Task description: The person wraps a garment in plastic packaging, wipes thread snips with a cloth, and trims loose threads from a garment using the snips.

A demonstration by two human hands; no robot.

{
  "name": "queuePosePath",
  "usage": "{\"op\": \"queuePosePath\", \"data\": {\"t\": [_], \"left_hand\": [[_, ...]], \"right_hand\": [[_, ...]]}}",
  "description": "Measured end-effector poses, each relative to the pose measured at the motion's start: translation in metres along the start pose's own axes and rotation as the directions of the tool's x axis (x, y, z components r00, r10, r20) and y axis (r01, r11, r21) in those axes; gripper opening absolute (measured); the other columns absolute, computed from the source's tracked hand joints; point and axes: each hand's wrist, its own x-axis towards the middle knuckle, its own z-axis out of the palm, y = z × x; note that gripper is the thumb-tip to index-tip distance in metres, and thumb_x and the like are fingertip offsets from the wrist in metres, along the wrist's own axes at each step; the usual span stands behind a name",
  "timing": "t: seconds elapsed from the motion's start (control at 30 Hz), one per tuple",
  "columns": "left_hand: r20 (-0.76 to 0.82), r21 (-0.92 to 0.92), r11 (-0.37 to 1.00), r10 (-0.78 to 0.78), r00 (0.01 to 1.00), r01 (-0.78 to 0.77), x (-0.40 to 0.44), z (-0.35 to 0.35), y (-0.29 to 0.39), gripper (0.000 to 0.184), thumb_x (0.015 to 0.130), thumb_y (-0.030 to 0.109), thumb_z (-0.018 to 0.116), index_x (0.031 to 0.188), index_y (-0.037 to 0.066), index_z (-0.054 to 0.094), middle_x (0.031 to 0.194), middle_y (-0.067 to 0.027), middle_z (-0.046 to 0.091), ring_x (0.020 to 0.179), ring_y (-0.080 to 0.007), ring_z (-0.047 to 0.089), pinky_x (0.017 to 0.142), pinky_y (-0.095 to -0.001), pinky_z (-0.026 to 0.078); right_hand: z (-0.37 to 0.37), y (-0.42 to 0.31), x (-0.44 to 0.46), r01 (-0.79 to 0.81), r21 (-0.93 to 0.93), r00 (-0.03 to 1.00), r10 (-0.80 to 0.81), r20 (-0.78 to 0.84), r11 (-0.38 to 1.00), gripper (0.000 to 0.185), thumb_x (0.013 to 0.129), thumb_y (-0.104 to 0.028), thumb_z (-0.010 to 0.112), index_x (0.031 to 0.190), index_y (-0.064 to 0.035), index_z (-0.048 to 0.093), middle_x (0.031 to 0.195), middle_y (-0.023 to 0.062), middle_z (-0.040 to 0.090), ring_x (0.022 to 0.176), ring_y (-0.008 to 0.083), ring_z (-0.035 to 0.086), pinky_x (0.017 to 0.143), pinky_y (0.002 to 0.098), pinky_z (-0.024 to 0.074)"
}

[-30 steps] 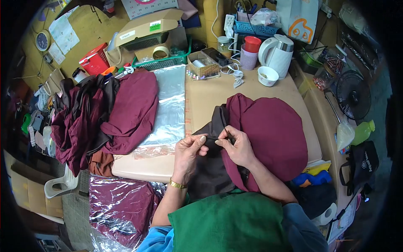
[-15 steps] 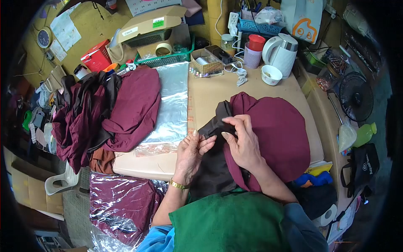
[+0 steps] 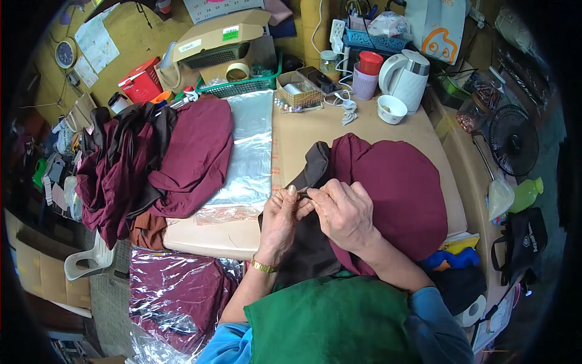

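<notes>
My left hand point(image 3: 280, 221) and my right hand point(image 3: 343, 213) meet over the near edge of the table, both pinching the edge of a dark brown fabric strap point(image 3: 316, 162). The strap joins a maroon piece of fabric point(image 3: 397, 194) that is spread on the table to the right, with dark brown cloth point(image 3: 306, 255) hanging below my hands. What exactly lies between the fingertips is mostly hidden. A gold watch point(image 3: 264, 267) is on my left wrist.
Clear plastic bags point(image 3: 248, 145) lie left of centre, beside a heap of maroon fabric point(image 3: 130, 164). A white kettle point(image 3: 405, 82), a small white bowl point(image 3: 391, 109) and a wicker basket point(image 3: 300, 91) stand at the back. Plastic-wrapped maroon cloth point(image 3: 179, 291) sits lower left.
My right hand has moved down and left, turning its knuckles upward against my left fingertips. My left hand has shifted slightly right. The upper strap now hangs free of my right fingers.
</notes>
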Motion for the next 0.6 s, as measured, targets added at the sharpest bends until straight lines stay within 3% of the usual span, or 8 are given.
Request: {"op": "queuePosePath", "data": {"t": [0.1,0.2,0.27,0.3,0.37,0.4,0.53,0.6], "left_hand": [[0.001,0.009,1.000,0.018,1.000,-0.018,-0.005,0.003,-0.001,0.030,0.099,0.029,0.052,0.099,0.000,0.059,0.098,-0.0120,0.067,0.085,-0.0170,0.068,0.076,-0.0281,0.058],[-0.066,0.013,0.999,0.042,0.997,-0.041,-0.012,0.012,0.009,0.031,0.098,0.028,0.054,0.099,-0.002,0.058,0.099,-0.0149,0.067,0.086,-0.0194,0.069,0.077,-0.0316,0.059],[0.015,0.058,0.997,-0.058,0.998,0.057,-0.015,0.011,0.016,0.033,0.100,0.031,0.050,0.099,-0.002,0.057,0.103,-0.0184,0.066,0.086,-0.0217,0.069,0.077,-0.0341,0.060],[0.019,0.059,0.996,-0.061,0.998,0.060,-0.016,0.009,0.017,0.033,0.100,0.031,0.050,0.099,-0.002,0.057,0.103,-0.0184,0.066,0.086,-0.0217,0.069,0.077,-0.0341,0.060],[-0.056,0.025,0.999,0.028,0.998,-0.026,-0.012,0.003,0.018,0.037,0.103,0.034,0.041,0.098,0.002,0.058,0.103,-0.0232,0.067,0.086,-0.0255,0.071,0.075,-0.0329,0.061],[-0.066,0.016,0.993,0.115,0.991,-0.114,-0.007,-0.011,0.017,0.037,0.103,0.034,0.040,0.101,0.002,0.058,0.099,-0.0215,0.068,0.077,-0.0189,0.070,0.065,-0.0264,0.058],[-0.173,0.391,0.916,0.172,0.970,-0.093,-0.007,-0.021,0.041,0.031,0.098,0.028,0.056,0.113,0.002,0.058,0.092,-0.0091,0.067,0.052,-0.0035,0.046,0.049,-0.0179,0.038],[0.099,0.757,0.567,0.393,0.914,-0.325,-0.008,0.008,0.038,0.039,0.091,0.019,0.067,0.124,0.001,0.055,0.085,-0.0034,0.067,0.052,-0.0025,0.041,0.052,-0.0180,0.038]], "right_hand": [[-0.002,0.002,-0.001,-0.044,0.015,0.998,0.043,0.051,0.999,0.015,0.075,-0.008,0.068,0.090,-0.0047,0.067,0.079,0.0037,0.052,0.064,0.0180,0.056,0.059,0.0332,0.0387],[-0.012,0.010,0.012,-0.462,0.523,0.883,0.427,0.195,0.716,0.016,0.081,-0.013,0.070,0.094,-0.0044,0.066,0.085,0.0102,0.056,0.077,0.0270,0.062,0.071,0.0366,0.0499],[0.001,0.031,0.014,-0.411,0.510,0.911,0.363,0.195,0.756,0.016,0.082,-0.014,0.072,0.087,-0.0004,0.065,0.085,0.0054,0.056,0.078,0.0152,0.057,0.063,0.0300,0.0455],[0.005,0.048,0.011,-0.489,0.581,0.866,0.283,0.412,0.650,0.020,0.081,-0.016,0.075,0.081,0.0003,0.063,0.077,0.0028,0.051,0.067,0.0107,0.049,0.056,0.0264,0.0390],[0.012,0.056,0.006,-0.544,0.590,0.835,0.315,0.450,0.597,0.023,0.082,-0.017,0.075,0.077,0.0002,0.060,0.074,0.0009,0.048,0.064,0.0083,0.044,0.055,0.0256,0.0358],[0.014,0.059,0.006,-0.598,0.595,0.799,0.339,0.497,0.537,0.027,0.082,-0.018,0.075,0.073,0.0002,0.058,0.070,-0.0010,0.045,0.061,0.0060,0.039,0.054,0.0248,0.0325],[0.013,0.046,0.006,-0.639,0.618,0.765,0.467,0.444,0.458,0.029,0.082,-0.015,0.074,0.069,0.0031,0.056,0.065,0.0012,0.044,0.059,0.0069,0.038,0.052,0.0274,0.0327],[0.017,0.040,0.005,-0.628,0.620,0.775,0.452,0.442,0.470,0.029,0.082,-0.015,0.074,0.069,0.0032,0.056,0.065,0.0014,0.044,0.058,0.0073,0.038,0.052,0.0274,0.0326]]}}
